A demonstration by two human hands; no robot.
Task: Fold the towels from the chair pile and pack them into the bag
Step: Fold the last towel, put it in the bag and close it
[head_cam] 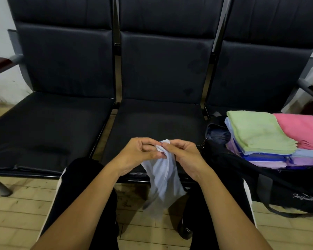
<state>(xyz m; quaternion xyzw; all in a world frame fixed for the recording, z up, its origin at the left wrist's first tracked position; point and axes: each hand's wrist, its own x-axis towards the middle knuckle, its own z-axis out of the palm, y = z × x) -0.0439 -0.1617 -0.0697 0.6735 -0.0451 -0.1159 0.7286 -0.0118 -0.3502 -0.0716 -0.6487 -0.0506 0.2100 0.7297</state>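
A pale lavender-white towel (163,181) hangs crumpled between my knees, in front of the middle seat. My left hand (139,154) and my right hand (181,156) both pinch its top edge, close together. On the right seat an open black bag (278,184) holds a stack of folded towels. A green towel (260,132) and a pink towel (304,129) lie on top, with blue and purple ones beneath them.
A row of black padded chairs (159,73) runs across the view. The left seat (43,127) and the middle seat (152,121) bear nothing. The floor (16,213) is tan brick tile. My legs in dark trousers flank the hanging towel.
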